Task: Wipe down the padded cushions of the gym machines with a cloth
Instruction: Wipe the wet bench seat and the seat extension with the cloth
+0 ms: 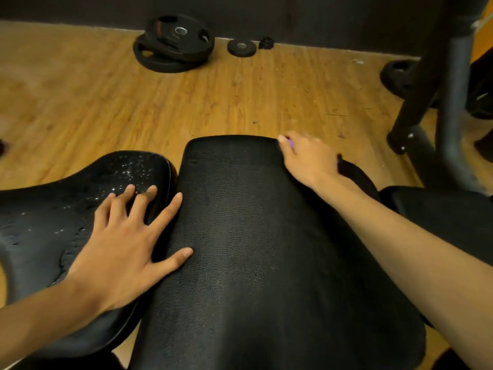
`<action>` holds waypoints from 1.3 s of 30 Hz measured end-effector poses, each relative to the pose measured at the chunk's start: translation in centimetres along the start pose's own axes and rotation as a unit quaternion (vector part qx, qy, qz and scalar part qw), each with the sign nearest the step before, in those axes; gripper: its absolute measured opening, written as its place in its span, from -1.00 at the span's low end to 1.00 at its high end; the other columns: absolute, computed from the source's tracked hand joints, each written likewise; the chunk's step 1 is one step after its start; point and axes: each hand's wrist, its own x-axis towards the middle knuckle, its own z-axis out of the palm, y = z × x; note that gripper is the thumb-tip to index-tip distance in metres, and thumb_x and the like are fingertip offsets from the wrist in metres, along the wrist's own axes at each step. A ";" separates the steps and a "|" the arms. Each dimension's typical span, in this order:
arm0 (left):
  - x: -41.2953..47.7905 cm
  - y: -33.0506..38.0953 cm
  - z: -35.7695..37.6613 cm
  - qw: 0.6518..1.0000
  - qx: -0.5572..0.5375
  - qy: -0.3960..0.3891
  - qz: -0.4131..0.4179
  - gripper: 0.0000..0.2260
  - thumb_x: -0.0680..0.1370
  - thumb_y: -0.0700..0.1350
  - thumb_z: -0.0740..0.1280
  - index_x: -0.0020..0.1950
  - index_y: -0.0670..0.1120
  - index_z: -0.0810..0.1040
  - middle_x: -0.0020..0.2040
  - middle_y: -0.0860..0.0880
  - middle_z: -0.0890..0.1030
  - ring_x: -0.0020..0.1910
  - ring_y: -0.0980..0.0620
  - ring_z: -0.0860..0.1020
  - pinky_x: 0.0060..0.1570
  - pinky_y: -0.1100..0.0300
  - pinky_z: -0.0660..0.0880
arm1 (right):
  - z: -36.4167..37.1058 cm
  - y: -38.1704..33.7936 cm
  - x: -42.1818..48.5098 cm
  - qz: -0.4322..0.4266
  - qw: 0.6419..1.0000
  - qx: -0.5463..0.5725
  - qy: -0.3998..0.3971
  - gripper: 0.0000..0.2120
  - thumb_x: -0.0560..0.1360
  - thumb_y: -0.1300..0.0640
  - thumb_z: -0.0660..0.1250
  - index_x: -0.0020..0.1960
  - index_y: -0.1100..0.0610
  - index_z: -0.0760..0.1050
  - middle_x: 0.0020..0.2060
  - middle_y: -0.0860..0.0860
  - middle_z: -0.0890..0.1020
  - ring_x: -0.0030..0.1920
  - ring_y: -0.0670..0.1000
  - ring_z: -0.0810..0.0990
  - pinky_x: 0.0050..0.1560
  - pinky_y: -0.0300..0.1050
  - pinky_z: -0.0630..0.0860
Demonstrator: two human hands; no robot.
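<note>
Padded cushion (240,236), left hand (125,244) spread flat, right hand (306,156) over purple cloth (290,143), grip unclear

Forearms bare right up to the frame edge. Left hand (120,252), right hand (309,158): bare, nails short and plain.

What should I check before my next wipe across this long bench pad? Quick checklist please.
1. Grip on the cloth: cannot tell; only a purple bit shows under the blurred right hand.
2. Right hand on the long pad: ok, at its far right corner.
3. Left hand off the wipe path: not ok; thumb and forefinger lie on the long pad.
4. Seat pad dry: not ok; droplets cover it.
5. Long pad dry: ok; no droplets show.
</note>
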 end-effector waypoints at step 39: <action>0.1 0.0 0.1 1.000 0.004 -0.023 0.010 -0.22 0.60 0.49 -0.08 0.69 0.06 0.18 0.53 -0.16 0.38 0.53 -0.40 0.27 0.45 -0.40 0.22 | 0.6 -3.8 0.5 -0.104 0.993 0.057 0.015 -0.61 0.70 -0.18 0.06 0.12 0.03 0.56 -0.04 0.04 0.62 -0.02 0.11 0.59 0.02 -0.01 0.41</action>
